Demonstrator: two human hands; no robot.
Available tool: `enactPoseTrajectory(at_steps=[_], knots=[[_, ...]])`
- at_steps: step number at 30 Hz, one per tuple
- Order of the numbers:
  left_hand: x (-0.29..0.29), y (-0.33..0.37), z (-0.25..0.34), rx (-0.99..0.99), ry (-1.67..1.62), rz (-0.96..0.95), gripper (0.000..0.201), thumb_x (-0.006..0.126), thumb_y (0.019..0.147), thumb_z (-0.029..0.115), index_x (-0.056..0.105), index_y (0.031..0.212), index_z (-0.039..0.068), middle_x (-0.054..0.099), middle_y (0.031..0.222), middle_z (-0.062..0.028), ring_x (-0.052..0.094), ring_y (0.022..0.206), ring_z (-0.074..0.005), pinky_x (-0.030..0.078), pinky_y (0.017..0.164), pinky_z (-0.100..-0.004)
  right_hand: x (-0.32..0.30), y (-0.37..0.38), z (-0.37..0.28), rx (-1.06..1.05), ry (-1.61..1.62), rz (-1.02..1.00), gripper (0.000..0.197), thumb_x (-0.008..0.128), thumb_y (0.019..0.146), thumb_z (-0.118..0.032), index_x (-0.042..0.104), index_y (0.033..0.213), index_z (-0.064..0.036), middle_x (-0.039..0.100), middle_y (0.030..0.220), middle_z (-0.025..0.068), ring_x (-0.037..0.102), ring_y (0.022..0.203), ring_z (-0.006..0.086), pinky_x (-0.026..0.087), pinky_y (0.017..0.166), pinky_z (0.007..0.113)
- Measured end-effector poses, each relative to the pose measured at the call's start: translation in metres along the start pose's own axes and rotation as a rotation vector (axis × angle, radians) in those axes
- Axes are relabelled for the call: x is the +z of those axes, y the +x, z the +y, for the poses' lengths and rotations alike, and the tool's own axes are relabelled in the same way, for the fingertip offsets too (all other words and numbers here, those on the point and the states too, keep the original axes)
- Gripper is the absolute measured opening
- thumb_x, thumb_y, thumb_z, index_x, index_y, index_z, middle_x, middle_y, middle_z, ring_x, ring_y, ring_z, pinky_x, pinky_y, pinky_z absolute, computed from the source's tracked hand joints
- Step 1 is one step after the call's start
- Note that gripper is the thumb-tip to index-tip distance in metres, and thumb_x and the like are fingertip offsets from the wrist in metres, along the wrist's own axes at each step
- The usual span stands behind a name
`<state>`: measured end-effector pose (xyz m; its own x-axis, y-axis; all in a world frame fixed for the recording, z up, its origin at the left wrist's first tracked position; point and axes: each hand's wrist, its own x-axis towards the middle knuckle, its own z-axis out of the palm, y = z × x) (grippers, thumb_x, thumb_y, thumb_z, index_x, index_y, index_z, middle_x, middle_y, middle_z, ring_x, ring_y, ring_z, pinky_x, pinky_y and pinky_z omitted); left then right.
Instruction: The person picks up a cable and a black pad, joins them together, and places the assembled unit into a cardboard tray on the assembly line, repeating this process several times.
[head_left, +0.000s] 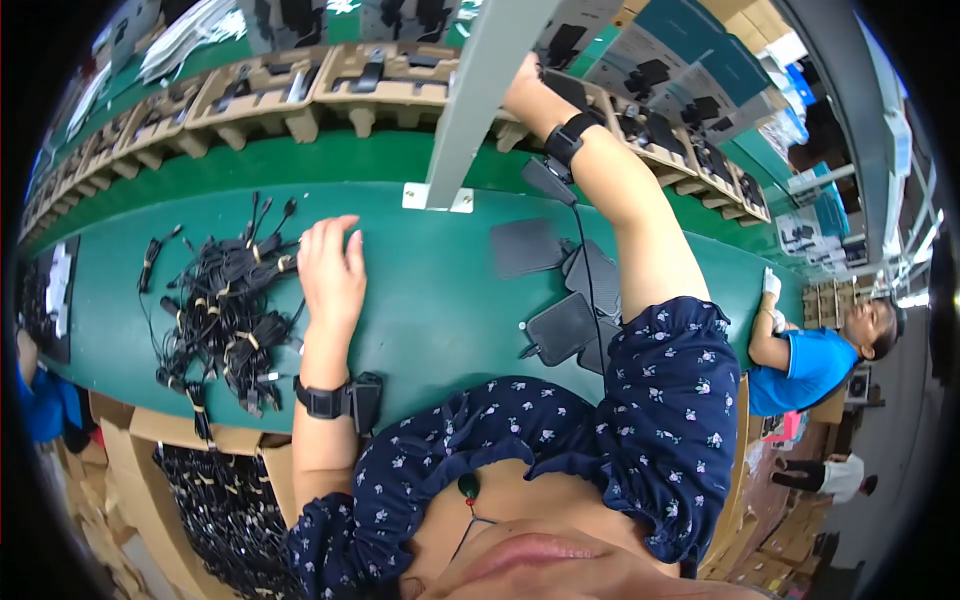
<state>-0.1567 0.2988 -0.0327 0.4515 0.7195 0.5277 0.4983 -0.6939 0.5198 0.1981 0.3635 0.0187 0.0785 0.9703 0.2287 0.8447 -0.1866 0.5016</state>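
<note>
My left hand [333,268] lies over the green tabletop with its fingers stretched out and nothing in them. Just beside it is a heap of bundled black cables [225,310], tied with pale bands. My right hand [524,82] reaches far forward to the row of brown moulded trays [395,85]. A grey metal post hides its fingers, so what they hold, if anything, does not show. Below my right forearm lie several flat black square pads [562,328], one with a short lead. Each wrist wears a black strap; a cord hangs from the right one.
The grey post [455,130] stands bolted to the green table [430,300]. Printed boxes [680,60] stand behind the trays. An open carton of cable bundles [225,510] is at the lower left. A person in a blue shirt [812,370] sits at the right.
</note>
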Motion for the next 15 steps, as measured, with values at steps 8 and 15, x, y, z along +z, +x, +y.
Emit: enactPoseTrajectory(at_steps=[8, 15], knots=[[0.02, 0.002, 0.018, 0.094, -0.045, -0.085, 0.019, 0.059, 0.079, 0.012, 0.058, 0.098, 0.009, 0.055, 0.098, -0.0085, 0.05, 0.096, -0.0263, 0.04, 0.081, -0.0375, 0.115, -0.008, 0.056, 0.322, 0.536, 0.251, 0.048, 0.051, 0.08, -0.043, 0.06, 0.104, -0.0021, 0.062, 0.098, 0.0242, 0.061, 0.095, 0.0337, 0.049, 0.078, 0.044], [-0.03, 0.031, -0.013, 0.118, 0.256, 0.223, 0.022, 0.05, 0.075, 0.003, 0.058, 0.096, 0.004, 0.061, 0.09, -0.0124, 0.056, 0.088, -0.0309, 0.042, 0.08, -0.0417, 0.012, -0.056, 0.04, 0.393, 0.393, 0.113, 0.027, 0.052, 0.081, -0.024, 0.056, 0.101, -0.0056, 0.061, 0.097, 0.022, 0.059, 0.095, 0.0353, 0.047, 0.082, 0.045]])
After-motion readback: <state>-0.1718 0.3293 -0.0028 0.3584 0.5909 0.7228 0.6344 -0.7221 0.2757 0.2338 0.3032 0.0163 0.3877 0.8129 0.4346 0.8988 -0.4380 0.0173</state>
